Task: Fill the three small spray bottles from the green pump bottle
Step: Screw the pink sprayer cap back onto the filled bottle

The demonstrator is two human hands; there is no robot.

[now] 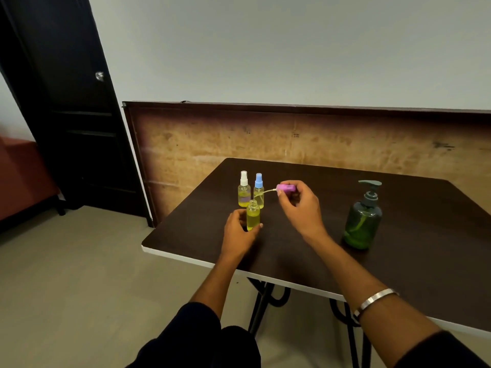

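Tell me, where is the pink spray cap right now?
The pink spray cap is off its bottle, pinched in the right hand above the table, just right of the blue-capped bottle.

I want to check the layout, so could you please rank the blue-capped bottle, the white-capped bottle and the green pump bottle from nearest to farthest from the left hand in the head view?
From the left hand:
1. Blue-capped bottle, just behind the hand.
2. White-capped bottle, beside it on the left; these two are too close to call.
3. Green pump bottle, far off to the right.
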